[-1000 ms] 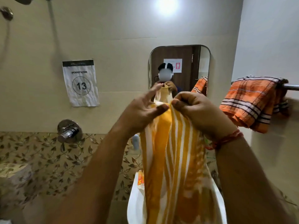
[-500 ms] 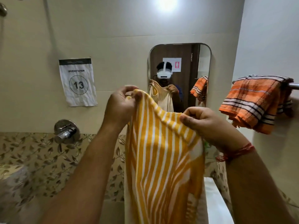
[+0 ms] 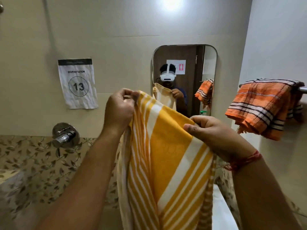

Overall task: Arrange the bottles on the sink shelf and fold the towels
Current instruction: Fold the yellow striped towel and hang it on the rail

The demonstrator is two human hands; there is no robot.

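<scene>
A yellow towel with white stripes (image 3: 167, 156) hangs in front of me, held up by its top edge. My left hand (image 3: 119, 112) pinches the upper left corner, higher up. My right hand (image 3: 214, 131) grips the upper right corner, lower and nearer to me. The cloth slopes down from left to right and drops past the bottom of the view. An orange checked towel (image 3: 260, 107) hangs bunched over a chrome rail (image 3: 303, 89) on the right wall. The sink shelf is hidden behind the yellow towel; only a green pump top (image 3: 203, 112) shows by the mirror's lower edge.
A mirror (image 3: 184, 63) on the back wall reflects me and both towels. A white sink rim (image 3: 221, 206) shows at lower right behind the cloth. A chrome tap knob (image 3: 65, 135) sticks out of the wall at left, below a paper sign (image 3: 77, 83) marked 13.
My hands have drawn apart, left hand up and left, right hand down and right. The towel has opened from a narrow bunch to a wide sheet.
</scene>
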